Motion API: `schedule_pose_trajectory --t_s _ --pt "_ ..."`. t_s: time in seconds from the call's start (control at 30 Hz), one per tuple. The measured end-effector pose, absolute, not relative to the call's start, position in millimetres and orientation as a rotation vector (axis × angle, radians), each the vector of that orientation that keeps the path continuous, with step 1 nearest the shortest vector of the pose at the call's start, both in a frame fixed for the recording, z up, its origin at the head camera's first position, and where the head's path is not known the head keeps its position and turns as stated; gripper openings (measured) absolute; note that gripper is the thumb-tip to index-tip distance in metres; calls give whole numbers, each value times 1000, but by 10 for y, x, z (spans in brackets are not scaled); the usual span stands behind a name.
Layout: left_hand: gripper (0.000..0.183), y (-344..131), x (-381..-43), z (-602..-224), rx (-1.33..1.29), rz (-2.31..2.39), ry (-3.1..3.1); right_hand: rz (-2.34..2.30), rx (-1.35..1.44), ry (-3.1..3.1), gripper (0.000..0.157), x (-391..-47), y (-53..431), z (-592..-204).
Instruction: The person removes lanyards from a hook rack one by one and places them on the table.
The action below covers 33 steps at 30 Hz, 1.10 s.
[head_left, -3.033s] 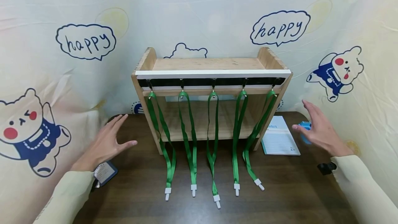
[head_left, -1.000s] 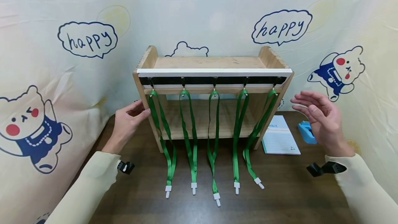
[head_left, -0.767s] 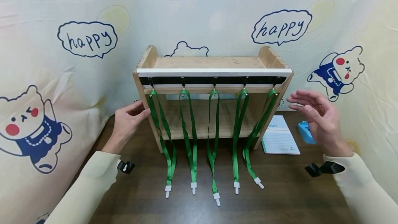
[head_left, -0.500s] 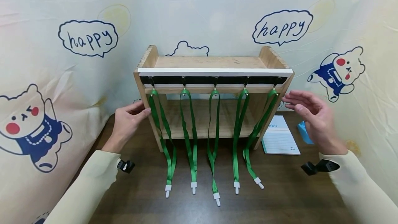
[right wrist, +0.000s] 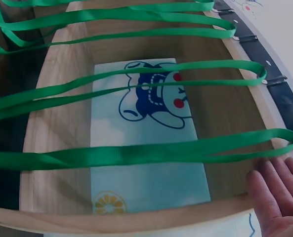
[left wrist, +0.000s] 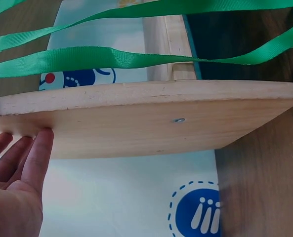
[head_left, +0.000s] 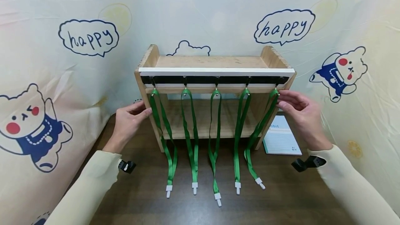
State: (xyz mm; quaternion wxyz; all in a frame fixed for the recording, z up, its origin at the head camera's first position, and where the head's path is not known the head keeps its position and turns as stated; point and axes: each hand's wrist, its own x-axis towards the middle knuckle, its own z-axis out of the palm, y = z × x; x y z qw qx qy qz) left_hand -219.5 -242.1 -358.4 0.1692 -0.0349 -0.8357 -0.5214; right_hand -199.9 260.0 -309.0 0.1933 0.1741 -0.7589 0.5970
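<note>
A wooden shelf stands upright on the dark table, with a white-and-black strip along its upper front. From hooks on this strip hang several green lanyards, their white clips lying toward the front. My left hand touches the shelf's left side; in the left wrist view its nearly straight fingers rest against the outer face of the side panel. At the shelf's right side, my right hand has its fingertips at the panel, close to the rightmost lanyard.
A light-blue notepad lies on the table to the right of the shelf, partly behind its side. A printed cloth backdrop surrounds the table at the back and both sides.
My left hand has moved in from the left to the shelf's left panel and stayed there. More recently my right hand has moved left to the right panel, covering the blue object. The lanyards hang unchanged.
</note>
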Motion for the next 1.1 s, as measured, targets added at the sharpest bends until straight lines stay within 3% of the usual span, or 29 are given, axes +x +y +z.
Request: schedule_pose_trajectory --t_s 0.67,1.1 --pt "56 -2424 -2188 -3582 -100 -1508 -2375 2107 487 -1800 22 -2152 2351 -3092" --pt "57 -2427 -2187 -3565 -90 -1518 -2394 2318 501 -1711 19 -2010 2423 -3040"
